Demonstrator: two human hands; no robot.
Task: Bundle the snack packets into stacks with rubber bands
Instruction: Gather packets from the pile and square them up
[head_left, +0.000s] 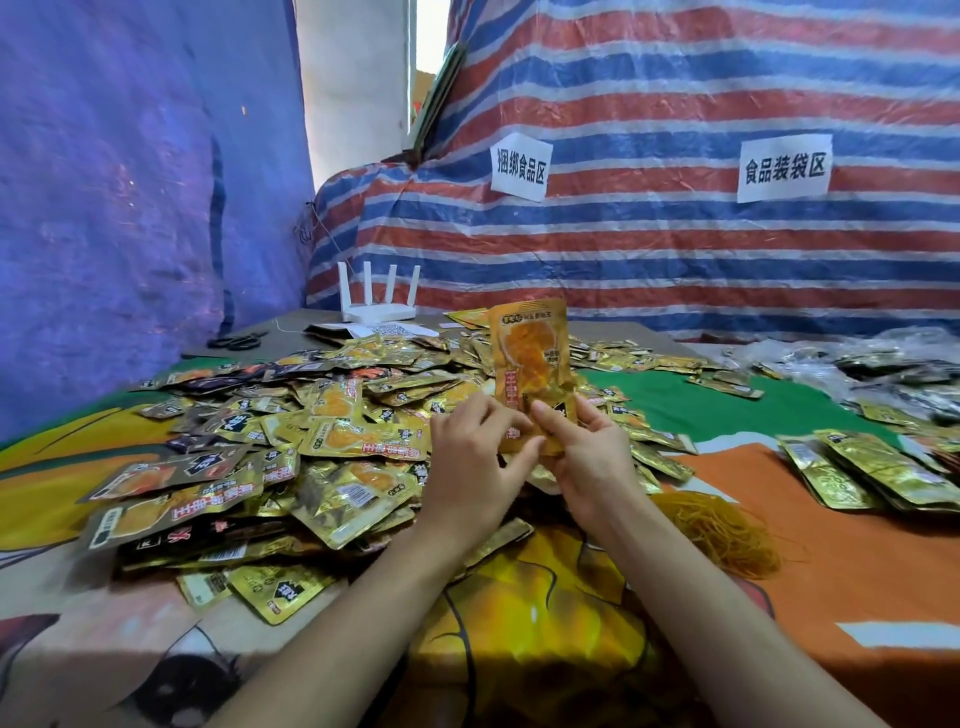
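Gathering a stack looks the step in hand; left hand (475, 457) and right hand (589, 457) both pinch the lower end of an orange packet (530, 358) at centre frame, beside the loose heap (291, 457); it stands upright, long axis vertical, top edge upward; next I'd expect squaring more packets, then reaching the rubber bands (719, 535) lower right.

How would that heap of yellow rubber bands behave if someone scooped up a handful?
The rubber bands look thin and loose, so probably floppy and very light. They lie tangled, with strands straggling out, so a handful would likely drag others along.
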